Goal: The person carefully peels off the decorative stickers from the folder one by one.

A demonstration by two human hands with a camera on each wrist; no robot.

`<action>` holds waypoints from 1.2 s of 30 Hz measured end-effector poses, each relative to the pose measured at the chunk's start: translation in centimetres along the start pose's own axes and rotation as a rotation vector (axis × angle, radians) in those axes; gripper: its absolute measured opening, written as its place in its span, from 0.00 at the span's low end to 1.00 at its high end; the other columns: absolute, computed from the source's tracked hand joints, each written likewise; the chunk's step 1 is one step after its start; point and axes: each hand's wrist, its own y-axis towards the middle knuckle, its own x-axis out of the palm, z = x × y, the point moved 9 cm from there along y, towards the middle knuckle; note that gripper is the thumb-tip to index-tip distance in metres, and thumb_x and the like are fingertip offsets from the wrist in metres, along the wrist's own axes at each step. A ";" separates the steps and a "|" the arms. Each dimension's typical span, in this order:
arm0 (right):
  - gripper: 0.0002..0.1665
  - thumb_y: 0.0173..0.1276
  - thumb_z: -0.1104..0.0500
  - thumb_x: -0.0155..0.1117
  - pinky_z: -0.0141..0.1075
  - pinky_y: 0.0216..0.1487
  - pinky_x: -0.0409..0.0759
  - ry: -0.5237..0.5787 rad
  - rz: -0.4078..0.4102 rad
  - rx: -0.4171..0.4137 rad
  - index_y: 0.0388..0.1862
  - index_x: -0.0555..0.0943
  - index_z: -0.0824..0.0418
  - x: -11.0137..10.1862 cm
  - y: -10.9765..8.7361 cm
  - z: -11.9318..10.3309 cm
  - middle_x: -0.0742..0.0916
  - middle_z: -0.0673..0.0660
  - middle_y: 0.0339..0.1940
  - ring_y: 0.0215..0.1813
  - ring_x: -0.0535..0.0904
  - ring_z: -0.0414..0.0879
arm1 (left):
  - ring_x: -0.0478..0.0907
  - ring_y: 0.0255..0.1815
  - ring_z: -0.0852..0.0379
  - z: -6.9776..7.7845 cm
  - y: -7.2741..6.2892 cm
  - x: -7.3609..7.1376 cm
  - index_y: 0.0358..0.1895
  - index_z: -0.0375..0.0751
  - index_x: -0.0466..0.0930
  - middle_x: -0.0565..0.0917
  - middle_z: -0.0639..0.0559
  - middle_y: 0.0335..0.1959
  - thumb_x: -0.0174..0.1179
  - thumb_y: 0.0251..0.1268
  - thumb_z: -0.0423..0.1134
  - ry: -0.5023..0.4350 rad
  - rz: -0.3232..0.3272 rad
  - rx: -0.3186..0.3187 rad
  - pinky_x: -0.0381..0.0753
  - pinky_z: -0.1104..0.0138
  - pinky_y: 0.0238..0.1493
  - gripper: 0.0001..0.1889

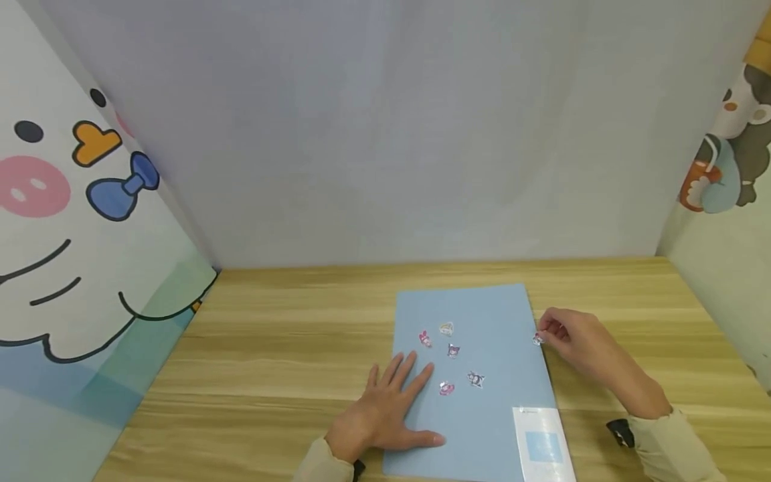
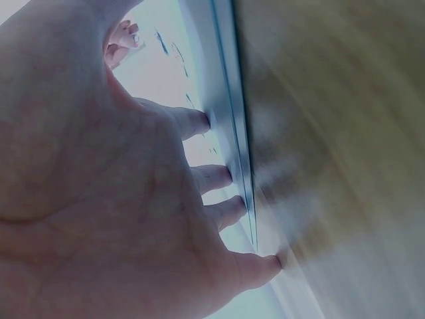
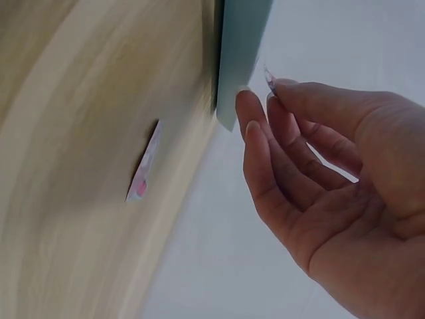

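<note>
A light blue folder (image 1: 482, 428) lies on the wooden table with several small cartoon stickers (image 1: 476, 379) scattered over its upper and middle part. My left hand (image 1: 385, 412) rests spread across the folder's left edge, fingers straight; the left wrist view has its fingertips (image 2: 222, 176) along that edge. Over the folder's right edge, my right hand (image 1: 569, 335) pinches a small cartoon sticker (image 1: 538, 339) between thumb and index finger. Seen from the right wrist, this sticker (image 3: 269, 78) stands nearly edge-on at the thumb tip, and the other fingers curl loosely.
A white label with a blue square (image 1: 535, 418) sits at the folder's lower right. In the right wrist view, a flat pink-and-white piece (image 3: 143, 166) lies on the table (image 3: 73, 146). A pale wall (image 1: 385, 134) stands behind, with cartoon-printed panels (image 1: 36, 268) at the sides.
</note>
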 end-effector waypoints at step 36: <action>0.06 0.66 0.69 0.71 0.37 0.31 0.75 -0.040 -0.166 0.237 0.32 0.81 0.65 0.2 -1.2 4.6 0.83 0.52 0.28 0.27 0.77 0.41 | 0.42 0.84 0.42 -0.2 0.1 0.1 0.85 0.58 0.47 0.45 0.46 0.85 0.57 0.58 0.78 -0.016 -0.007 -0.009 0.46 0.37 0.77 0.56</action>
